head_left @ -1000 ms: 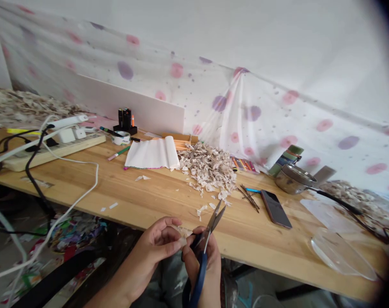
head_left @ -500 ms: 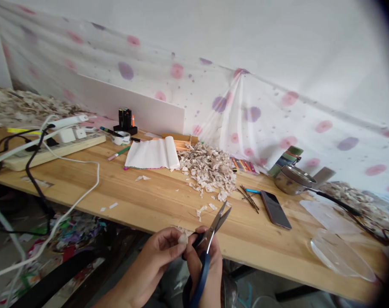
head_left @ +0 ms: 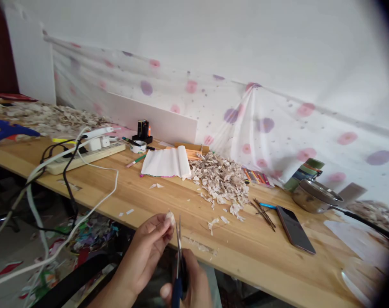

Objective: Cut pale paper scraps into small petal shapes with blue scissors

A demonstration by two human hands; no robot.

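Spotted cloth (head_left: 252, 115) hangs behind a long wooden table (head_left: 155, 196). At its near edge the left hand (head_left: 149, 248) pinches a small pale scrap (head_left: 170, 218) between thumb and fingertips. The right hand (head_left: 189, 284) is closed round blue-handled scissors (head_left: 179, 261), blades upright and together, just beside the scrap. Farther out lie a heap of shavings (head_left: 221, 182), a white roll (head_left: 168, 162), sticks (head_left: 263, 211), a phone (head_left: 295, 229) and a pan (head_left: 314, 196).

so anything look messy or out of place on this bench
Yes. Pale cut scraps are heaped mid-table, with loose bits trailing toward the front edge. White cables droop off the wooden table, and coloured litter lies on the floor below.
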